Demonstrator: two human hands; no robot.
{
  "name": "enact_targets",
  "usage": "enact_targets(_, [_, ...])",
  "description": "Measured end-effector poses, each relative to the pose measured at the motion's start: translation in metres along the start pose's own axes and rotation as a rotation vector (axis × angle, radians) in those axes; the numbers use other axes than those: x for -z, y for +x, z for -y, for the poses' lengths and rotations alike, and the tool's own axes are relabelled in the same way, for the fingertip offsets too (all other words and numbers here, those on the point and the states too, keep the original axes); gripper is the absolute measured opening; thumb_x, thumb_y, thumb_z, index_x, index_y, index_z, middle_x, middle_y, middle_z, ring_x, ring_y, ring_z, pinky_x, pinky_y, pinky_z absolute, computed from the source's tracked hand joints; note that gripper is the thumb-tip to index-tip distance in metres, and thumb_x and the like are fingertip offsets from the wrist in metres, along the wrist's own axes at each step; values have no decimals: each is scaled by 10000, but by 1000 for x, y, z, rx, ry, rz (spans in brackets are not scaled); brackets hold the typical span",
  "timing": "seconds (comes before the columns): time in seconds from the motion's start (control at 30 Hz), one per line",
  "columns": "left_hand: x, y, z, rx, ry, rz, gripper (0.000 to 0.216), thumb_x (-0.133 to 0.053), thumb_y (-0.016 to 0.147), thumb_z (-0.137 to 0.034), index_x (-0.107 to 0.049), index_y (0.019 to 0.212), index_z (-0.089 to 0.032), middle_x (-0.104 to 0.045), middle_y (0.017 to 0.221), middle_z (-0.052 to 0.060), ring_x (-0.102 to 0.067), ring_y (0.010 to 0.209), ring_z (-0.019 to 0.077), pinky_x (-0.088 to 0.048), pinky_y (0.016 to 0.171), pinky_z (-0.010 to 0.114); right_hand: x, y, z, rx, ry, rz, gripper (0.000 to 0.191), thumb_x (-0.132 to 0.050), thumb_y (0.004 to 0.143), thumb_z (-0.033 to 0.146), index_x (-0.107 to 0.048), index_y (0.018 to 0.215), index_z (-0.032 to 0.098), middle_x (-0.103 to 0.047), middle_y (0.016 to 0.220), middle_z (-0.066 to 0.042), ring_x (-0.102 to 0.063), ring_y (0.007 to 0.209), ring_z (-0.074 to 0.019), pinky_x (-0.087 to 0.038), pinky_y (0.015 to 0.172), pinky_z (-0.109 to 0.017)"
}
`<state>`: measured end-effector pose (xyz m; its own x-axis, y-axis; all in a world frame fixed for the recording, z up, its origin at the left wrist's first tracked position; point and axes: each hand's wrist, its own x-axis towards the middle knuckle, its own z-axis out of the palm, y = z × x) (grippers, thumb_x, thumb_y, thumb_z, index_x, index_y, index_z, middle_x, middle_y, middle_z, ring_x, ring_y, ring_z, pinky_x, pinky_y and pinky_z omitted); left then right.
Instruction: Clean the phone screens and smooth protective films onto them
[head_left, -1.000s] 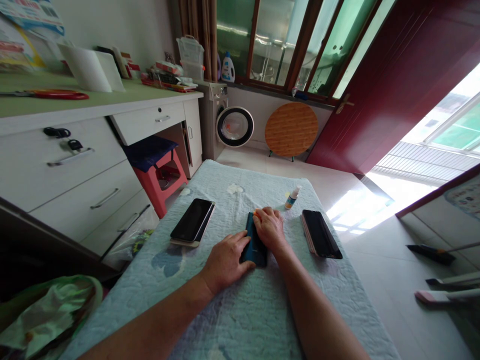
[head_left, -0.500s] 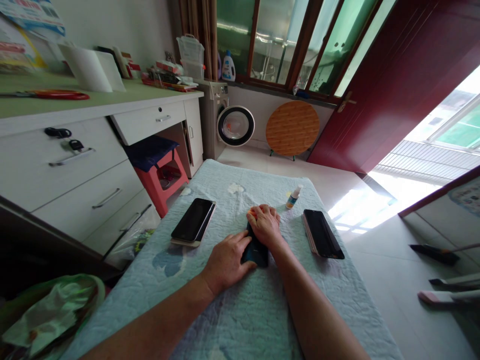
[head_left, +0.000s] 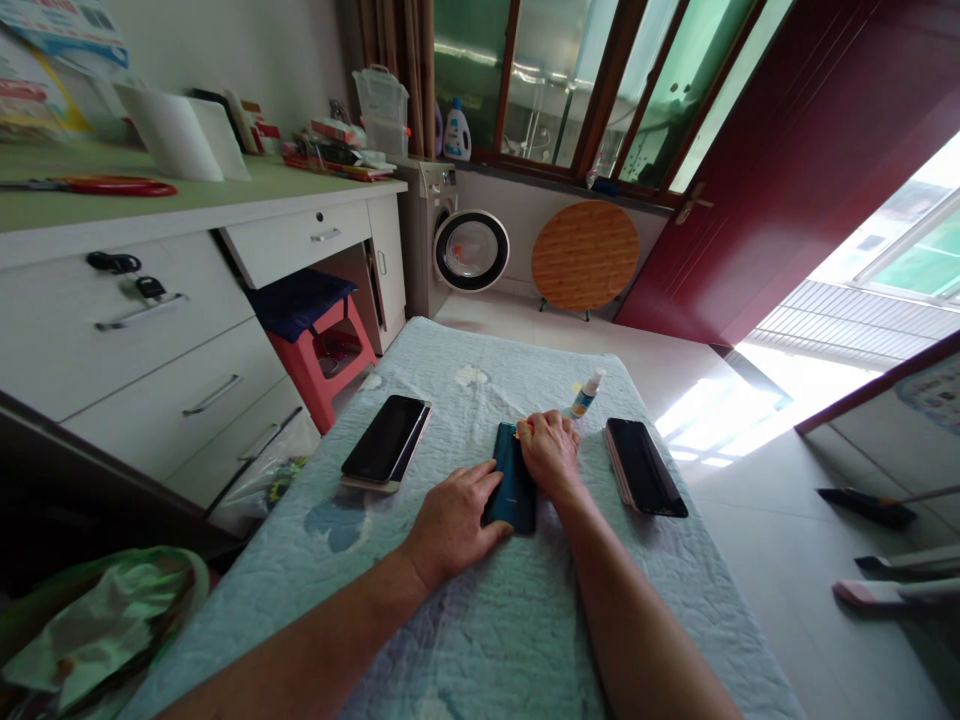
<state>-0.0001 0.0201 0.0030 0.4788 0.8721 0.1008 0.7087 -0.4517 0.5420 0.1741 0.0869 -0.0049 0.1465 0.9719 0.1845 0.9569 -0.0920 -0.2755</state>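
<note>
Phone spot: slim, glossy blue-green rectangular phone (head_left: 516, 492) laid flat, apparently back-up, on pale-blue quilted cloth (head_left: 480, 650).
Left-hand grip: phone steadied by left hand (head_left: 454, 518), fingers on its left side, thumb at near end.
Right-hand grip: small orange wad (head_left: 519, 431), mostly hidden, clasped under curled fingers of right hand (head_left: 553, 455) at phone's far right edge.
Handling: judged light, stiff, slippery, crackable.
Hold: best taken by long edges.
</note>
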Motion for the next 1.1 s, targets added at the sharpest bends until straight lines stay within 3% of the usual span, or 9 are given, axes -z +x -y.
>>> enact_targets(0.3, [1,1,0,-6,4,-2,586,-731,729,-363,-582,1264,-175,-551,1369,114,-537,1204,299,-423,1043,410,2,-2,-5,14,26,-79,257,-475,936,316,-702,908,200,-597,998,-99,-480,970,-245,-350,855,-346])
enact_targets(0.57, [-1,0,2,-21,-24,-10,570,-742,726,-374,-585,1238,-181,-561,1350,111,-536,1199,306,-417,1039,425,8,-12,-4,286,174,-20,181,-525,903,190,-698,857,211,-595,874,-54,-497,852,-184,-372,798,-278])
enact_targets(0.73, [0,1,0,-30,-52,-10,566,-745,726,-365,-578,1240,-198,-580,1324,94,-545,1184,299,-417,1035,424,11,-18,4,446,227,36,126,-534,902,187,-653,923,220,-602,862,-23,-499,832,-169,-368,780,-267])
enact_targets(0.83, [1,1,1,-41,-57,-19,564,-744,726,-353,-576,1244,-206,-573,1335,81,-541,1191,290,-419,1037,410,10,-19,6,503,228,62,147,-538,903,178,-652,818,217,-593,828,-18,-491,821,-162,-363,762,-256])
enact_targets(1.1, [-1,1,2,-25,4,-10,554,-737,732,-369,-589,1232,-180,-559,1354,107,-541,1188,302,-428,1027,420,8,-10,-2,285,180,-57,167,-543,903,186,-678,807,209,-599,811,-35,-493,821,-174,-362,768,-270])
